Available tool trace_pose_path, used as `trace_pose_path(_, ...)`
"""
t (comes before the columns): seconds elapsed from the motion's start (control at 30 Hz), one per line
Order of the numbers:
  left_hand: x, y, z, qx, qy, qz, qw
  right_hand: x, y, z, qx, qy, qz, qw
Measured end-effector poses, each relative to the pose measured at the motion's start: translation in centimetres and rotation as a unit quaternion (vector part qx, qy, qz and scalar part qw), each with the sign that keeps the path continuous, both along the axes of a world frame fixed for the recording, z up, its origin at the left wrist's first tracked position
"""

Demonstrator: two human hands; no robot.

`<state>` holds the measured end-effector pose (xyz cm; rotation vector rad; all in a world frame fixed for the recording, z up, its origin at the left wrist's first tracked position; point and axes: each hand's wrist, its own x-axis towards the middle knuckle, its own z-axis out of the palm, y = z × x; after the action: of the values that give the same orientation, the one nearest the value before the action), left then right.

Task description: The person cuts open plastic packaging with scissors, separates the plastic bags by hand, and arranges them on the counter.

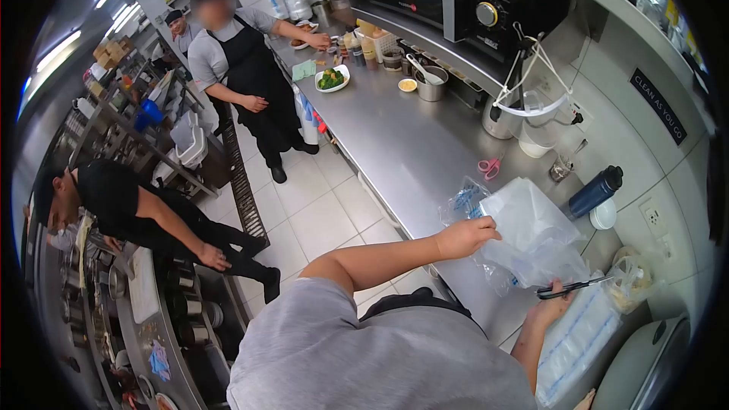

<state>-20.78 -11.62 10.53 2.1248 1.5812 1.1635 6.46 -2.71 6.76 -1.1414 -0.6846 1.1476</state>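
Head view, thin crinkled plastic point(528, 216), slender scissors point(577, 287)

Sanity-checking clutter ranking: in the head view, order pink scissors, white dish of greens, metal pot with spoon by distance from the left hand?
Nearest to the left hand first:
1. Pink scissors: on the counter, just beyond the hand.
2. Metal pot: farther along, toward the wall side.
3. White dish: farthest along, near the counter's aisle-side edge.
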Motion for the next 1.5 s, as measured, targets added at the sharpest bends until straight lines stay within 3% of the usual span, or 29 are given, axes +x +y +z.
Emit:
trace_pose_path(0.1,-2.4,1.8,-5.2,-0.032,0.034,-0.013,0.999,-1.1,0.7,-3.8,-0.037,-0.013,-0.025,0.999)
trace_pose_path(0.27,-4.6,2.0,-8.8,-0.083,-0.016,0.019,0.996,-2.7,0.5,-4.7,-0.084,-0.046,-0.055,0.994)
trace_pose_path(0.5,-6.6,1.4,-8.7,-0.086,-0.04,0.046,0.994,-1.3,0.3,-7.3,-0.07,-0.043,-0.006,0.997)
trace_pose_path(0.6,-6.7,1.2,-7.6,-0.198,-0.023,0.048,0.979,-1.1,-0.3,-7.3,-0.079,-0.042,0.026,0.996)
trace_pose_path(0.8,-4.1,1.9,-6.3,0.004,0.265,0.077,0.961,0.4,-2.1,-7.1,-0.134,-0.028,0.072,0.988)
trace_pose_path(0.9,-2.1,3.3,-6.9,0.067,0.322,-0.043,0.943,1.5,-2.1,-7.5,-0.171,-0.04,0.12,0.977)
trace_pose_path(1.0,-0.2,5.1,-8.6,0.052,0.29,-0.092,0.951,1.4,-2.3,-7.3,-0.165,-0.035,0.143,0.975)
trace_pose_path(1.1,0.8,6.6,-9.8,-0.046,0.261,-0.138,0.954,2.6,-3.1,-5.2,-0.178,-0.027,0.153,0.972)
trace_pose_path(1.2,0.9,7.9,-11.2,-0.098,0.267,-0.137,0.949,5.1,-3.7,-3.9,-0.173,-0.05,0.158,0.971)
trace_pose_path(1.27,1.3,8.0,-11.6,-0.106,0.204,-0.072,0.97,6.7,-3.7,-3.7,-0.154,-0.073,0.184,0.968)
trace_pose_path(1.37,1.7,8.2,-9.4,-0.074,0.131,-0.009,0.989,6.9,-4.2,-0.8,-0.148,-0.067,0.245,0.956)
trace_pose_path(1.4,1.9,8.1,-8.6,-0.058,0.108,0.005,0.992,7.9,-4.1,-1.0,-0.131,-0.08,0.313,0.937)
trace_pose_path(1.5,2.0,9.2,-8.2,-0.021,0.147,0.015,0.989,8.1,-4.3,-1.6,-0.044,0.058,0.441,0.894)
